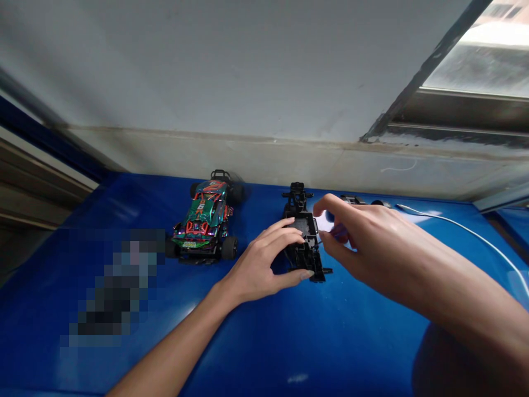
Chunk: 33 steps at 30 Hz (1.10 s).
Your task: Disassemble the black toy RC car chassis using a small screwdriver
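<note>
A black toy-car chassis [303,231] without wheels lies on the blue table [289,336], near the far wall. My left hand [264,264] grips its near left side, thumb under the front end and fingers over the top. At the chassis's right side, my right hand [355,237] pinches something small; what it is cannot be made out. A complete toy car with a shiny green and red body [205,219] stands to the left of the chassis, untouched.
A white cable [463,229] runs along the table's back right. Small dark parts [355,199] lie behind my right hand. A blurred-out patch [113,286] covers something at the left. A grey wall and a window frame rise behind the table.
</note>
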Motion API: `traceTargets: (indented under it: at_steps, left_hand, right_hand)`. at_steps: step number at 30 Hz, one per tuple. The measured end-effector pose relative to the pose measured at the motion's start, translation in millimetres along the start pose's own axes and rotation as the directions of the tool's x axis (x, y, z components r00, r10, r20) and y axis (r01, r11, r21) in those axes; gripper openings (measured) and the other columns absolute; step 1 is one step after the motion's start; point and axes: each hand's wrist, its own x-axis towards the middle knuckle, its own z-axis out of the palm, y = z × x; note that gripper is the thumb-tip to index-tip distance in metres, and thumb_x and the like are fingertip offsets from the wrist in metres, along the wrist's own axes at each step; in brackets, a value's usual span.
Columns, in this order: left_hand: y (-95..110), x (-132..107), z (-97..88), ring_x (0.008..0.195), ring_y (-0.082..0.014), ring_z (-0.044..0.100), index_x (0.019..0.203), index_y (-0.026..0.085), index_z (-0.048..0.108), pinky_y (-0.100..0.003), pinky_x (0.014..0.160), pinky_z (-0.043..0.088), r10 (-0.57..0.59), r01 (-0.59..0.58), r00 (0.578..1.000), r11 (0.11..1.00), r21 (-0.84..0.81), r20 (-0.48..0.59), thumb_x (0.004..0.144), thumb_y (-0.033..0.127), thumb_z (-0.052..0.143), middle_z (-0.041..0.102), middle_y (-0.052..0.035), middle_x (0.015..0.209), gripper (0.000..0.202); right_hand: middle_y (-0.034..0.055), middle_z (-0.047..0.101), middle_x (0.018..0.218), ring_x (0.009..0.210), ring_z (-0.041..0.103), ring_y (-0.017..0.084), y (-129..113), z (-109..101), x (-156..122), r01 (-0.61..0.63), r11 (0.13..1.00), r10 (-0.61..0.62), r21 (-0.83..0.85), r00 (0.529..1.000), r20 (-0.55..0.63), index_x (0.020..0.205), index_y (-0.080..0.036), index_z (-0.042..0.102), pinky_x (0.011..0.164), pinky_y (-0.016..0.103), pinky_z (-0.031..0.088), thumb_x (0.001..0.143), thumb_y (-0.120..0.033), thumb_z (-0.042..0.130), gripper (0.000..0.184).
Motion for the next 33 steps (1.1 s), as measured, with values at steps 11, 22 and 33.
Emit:
traceTargets:
  at_steps: [11, 22, 33]
  left_hand:
    - [-1, 0, 0.3, 0.152, -0.0346, 0.049, 0.132, 0.026, 0.062, -0.060, 0.126, 0.044, -0.002, 0.002, 1.000, 1.000, -0.002, -0.001, 0.091, 0.043, 0.082, 0.072, -0.0087, 0.140, 0.048]
    - [0, 0, 1.2, 0.153, -0.0339, 0.049, 0.133, 0.027, 0.062, -0.060, 0.126, 0.043, -0.007, 0.007, 1.000, 1.000, -0.015, -0.008, 0.091, 0.043, 0.082, 0.072, -0.0083, 0.140, 0.048]
    - [-1, 0, 0.5, 0.153, -0.0359, 0.049, 0.133, 0.027, 0.062, -0.064, 0.124, 0.043, 0.001, -0.001, 1.000, 1.000, -0.015, -0.007, 0.093, 0.043, 0.080, 0.072, -0.0088, 0.140, 0.047]
  right_hand:
    - [-0.0056, 0.060, 0.069, 0.050, 0.052, 0.015, -4, -5, -3, 0.054, 0.998, -0.055, -0.027, 0.998, -0.034, 0.115, -0.029, 0.054, 0.052, 0.029, 0.024, 0.101, -0.021, 0.052, 0.017]
    - [0.0089, 0.073, 0.120, 0.095, 0.074, 0.024, -3, 2, 3, 0.088, 0.992, -0.077, 0.091, 0.990, -0.119, 0.139, -0.025, 0.055, 0.075, 0.034, 0.051, 0.108, -0.023, 0.046, 0.033]
    - [0.0086, 0.068, 0.118, 0.092, 0.072, 0.023, -10, -6, 3, 0.104, 0.987, -0.089, 0.126, 0.989, -0.116, 0.144, -0.026, 0.053, 0.073, 0.034, 0.052, 0.105, -0.023, 0.050, 0.039]
